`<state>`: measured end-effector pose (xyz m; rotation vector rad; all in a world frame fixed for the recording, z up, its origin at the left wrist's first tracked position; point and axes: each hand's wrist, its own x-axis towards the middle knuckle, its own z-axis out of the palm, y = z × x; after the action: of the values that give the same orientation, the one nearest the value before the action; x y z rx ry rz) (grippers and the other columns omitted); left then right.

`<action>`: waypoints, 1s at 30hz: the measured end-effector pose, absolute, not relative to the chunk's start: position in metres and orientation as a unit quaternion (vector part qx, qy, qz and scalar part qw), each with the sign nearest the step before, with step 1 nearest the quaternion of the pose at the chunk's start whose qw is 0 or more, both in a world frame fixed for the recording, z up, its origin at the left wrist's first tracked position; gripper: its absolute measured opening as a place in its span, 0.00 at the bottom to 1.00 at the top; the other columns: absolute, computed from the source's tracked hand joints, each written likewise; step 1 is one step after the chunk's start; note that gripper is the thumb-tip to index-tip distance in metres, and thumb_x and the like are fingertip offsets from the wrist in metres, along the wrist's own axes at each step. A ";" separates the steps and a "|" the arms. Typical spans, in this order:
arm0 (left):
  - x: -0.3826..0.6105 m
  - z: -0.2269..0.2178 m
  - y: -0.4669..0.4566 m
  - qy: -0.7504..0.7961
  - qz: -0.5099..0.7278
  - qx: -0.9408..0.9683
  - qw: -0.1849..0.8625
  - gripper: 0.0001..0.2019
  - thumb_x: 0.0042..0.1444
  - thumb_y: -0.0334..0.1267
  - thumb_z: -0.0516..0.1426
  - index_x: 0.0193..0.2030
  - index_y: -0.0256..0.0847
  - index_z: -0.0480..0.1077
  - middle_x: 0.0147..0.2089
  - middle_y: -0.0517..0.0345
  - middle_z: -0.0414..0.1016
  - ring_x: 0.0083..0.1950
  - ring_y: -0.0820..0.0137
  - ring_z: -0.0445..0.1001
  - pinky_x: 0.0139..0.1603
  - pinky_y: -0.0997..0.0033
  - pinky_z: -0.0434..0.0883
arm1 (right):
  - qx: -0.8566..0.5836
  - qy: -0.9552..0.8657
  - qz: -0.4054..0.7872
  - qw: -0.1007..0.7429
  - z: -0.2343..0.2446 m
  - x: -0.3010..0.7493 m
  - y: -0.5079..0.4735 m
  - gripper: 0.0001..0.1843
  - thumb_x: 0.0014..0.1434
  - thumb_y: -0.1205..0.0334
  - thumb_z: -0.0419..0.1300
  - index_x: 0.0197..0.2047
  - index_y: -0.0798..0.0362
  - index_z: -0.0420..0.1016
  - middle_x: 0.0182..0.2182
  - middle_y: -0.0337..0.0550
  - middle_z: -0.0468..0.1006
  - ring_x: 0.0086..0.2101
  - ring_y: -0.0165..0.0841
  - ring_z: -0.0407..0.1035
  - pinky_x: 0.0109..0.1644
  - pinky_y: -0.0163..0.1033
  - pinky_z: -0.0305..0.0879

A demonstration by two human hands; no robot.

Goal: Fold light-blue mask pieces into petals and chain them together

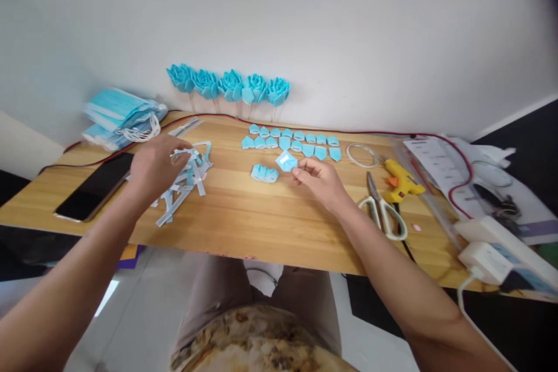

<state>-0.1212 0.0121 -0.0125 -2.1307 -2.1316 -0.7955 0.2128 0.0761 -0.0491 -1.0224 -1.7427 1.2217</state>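
Petal (288, 164), in my head view, is pinched in the fingers of my right hand (323, 182) over the tabletop (244, 215), just right of a folded bundle (264, 174), near two petal rows (285, 143). My left hand (156, 165) is at the strips (188, 179); I can't tell whether its fingers grip any. Scissors (380, 209) lie right.

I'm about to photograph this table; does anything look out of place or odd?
The blue and white strips by the left hand lie in a loose tangle, unlike the folded blue pieces set in two rows. Nothing looks clearly damaged.
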 end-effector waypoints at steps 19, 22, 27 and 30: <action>0.015 -0.030 0.063 -0.487 -0.378 -0.606 -0.502 0.16 0.52 0.50 0.58 0.27 0.37 0.70 0.26 0.59 0.71 0.30 0.73 0.67 0.34 0.73 0.65 | -0.386 -0.701 0.484 0.353 -0.040 0.217 0.076 0.11 0.58 0.57 0.57 0.30 0.54 0.73 0.26 0.37 0.73 0.29 0.27 0.65 0.35 0.34 0.60; 0.015 -0.032 0.059 -0.492 -0.354 -0.616 -0.503 0.15 0.51 0.49 0.58 0.28 0.37 0.71 0.25 0.61 0.68 0.28 0.73 0.65 0.32 0.73 0.63 | -0.388 -0.690 0.498 0.354 -0.040 0.217 0.076 0.11 0.59 0.55 0.57 0.34 0.54 0.74 0.29 0.37 0.74 0.30 0.27 0.66 0.37 0.34 0.61; 0.015 -0.028 0.053 -0.496 -0.333 -0.634 -0.492 0.14 0.53 0.48 0.57 0.29 0.38 0.71 0.23 0.64 0.64 0.26 0.75 0.60 0.28 0.74 0.57 | -0.393 -0.682 0.514 0.341 -0.041 0.216 0.074 0.09 0.57 0.58 0.59 0.33 0.54 0.75 0.28 0.37 0.74 0.29 0.27 0.65 0.35 0.34 0.60; 0.016 -0.026 0.051 -0.494 -0.364 -0.624 -0.483 0.13 0.53 0.46 0.57 0.27 0.38 0.70 0.23 0.64 0.65 0.25 0.76 0.60 0.28 0.74 0.58 | -0.385 -0.678 0.522 0.346 -0.041 0.215 0.072 0.08 0.57 0.59 0.59 0.32 0.54 0.74 0.27 0.36 0.73 0.28 0.26 0.64 0.34 0.33 0.59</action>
<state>0.0158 0.0508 -0.0258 -2.9590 -2.3421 -1.7275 0.2150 0.0725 -0.0408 -0.9988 -1.7583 1.3547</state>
